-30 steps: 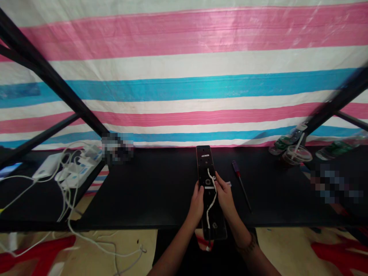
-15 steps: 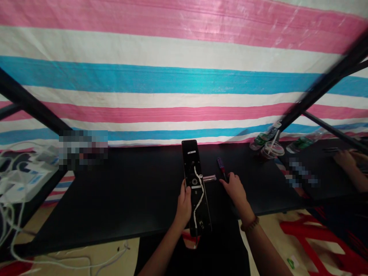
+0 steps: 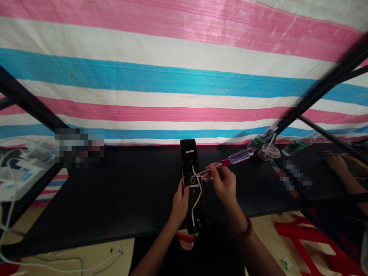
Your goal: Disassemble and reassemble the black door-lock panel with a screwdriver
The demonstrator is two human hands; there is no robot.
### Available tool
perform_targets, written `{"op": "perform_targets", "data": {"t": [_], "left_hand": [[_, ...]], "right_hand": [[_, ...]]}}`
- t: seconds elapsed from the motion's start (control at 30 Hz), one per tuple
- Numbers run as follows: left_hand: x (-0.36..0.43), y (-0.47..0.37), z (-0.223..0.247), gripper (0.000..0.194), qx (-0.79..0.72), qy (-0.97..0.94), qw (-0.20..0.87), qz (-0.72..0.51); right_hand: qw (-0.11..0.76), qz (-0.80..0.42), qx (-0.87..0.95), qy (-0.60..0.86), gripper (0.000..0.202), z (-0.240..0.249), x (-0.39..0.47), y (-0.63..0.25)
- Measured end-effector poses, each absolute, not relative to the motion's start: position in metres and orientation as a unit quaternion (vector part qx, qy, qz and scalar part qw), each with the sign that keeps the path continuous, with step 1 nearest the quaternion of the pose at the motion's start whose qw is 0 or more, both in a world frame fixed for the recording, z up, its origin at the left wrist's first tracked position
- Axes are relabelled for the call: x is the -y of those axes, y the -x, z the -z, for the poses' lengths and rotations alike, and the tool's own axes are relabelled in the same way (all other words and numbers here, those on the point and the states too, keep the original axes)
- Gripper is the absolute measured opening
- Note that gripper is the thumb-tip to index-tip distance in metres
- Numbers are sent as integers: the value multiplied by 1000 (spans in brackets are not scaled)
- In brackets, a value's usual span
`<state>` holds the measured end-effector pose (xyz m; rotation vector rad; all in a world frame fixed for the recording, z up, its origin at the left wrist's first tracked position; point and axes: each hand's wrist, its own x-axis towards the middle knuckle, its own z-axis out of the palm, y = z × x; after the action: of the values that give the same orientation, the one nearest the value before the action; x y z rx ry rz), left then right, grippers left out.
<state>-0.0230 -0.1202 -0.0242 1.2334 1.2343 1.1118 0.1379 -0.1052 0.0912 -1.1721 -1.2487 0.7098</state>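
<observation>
A long black door lock panel (image 3: 189, 158) lies over the table's front edge, its back side up, with a white cable (image 3: 197, 199) running down it. My left hand (image 3: 180, 201) grips the panel's left edge, thumb on top. My right hand (image 3: 225, 183) pinches the metal shaft of a screwdriver (image 3: 237, 157), whose clear purple and red handle points up to the right. The shaft's tip reaches over the middle of the panel, near a round fitting (image 3: 193, 180); whether it touches cannot be made out. The lever handle sticking out on the right is partly hidden by my right fingers.
On the black table (image 3: 129, 191), a plastic cup (image 3: 268, 152) and a bottle (image 3: 260, 140) stand at the back right. Another person's hand (image 3: 339, 165) rests farther right. White cables and boxes (image 3: 23, 172) sit at the left; a red stool (image 3: 301, 245) is below.
My right hand has picked the screwdriver up off the table and brought its shaft leftward over the panel. My left hand keeps its hold on the panel.
</observation>
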Motion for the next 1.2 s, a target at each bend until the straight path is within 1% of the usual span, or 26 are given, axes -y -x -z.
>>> {"op": "perform_targets", "data": {"t": [0.17,0.37,0.47,1.0,1.2], "left_hand": [[123,27,31,52,-493,-526,507,-472],[123,28,32,53,-494,-531,495,-479],[122,28,32,54,-495,-535,494,-474],[123,29,32,55,-497,-533,494,-474],[123,29,32,53,-497,-529,495,-478]], "right_hand": [[546,-224,645,485,13,-75,100,-109],[504,-131,718,463,15,-68,98,-109],[499,-104,732,452,14,-70,99,-110],[447,-115,770,441,17,-84,97,-102],[457,-121,757,452,18,-81,104,-103]]}}
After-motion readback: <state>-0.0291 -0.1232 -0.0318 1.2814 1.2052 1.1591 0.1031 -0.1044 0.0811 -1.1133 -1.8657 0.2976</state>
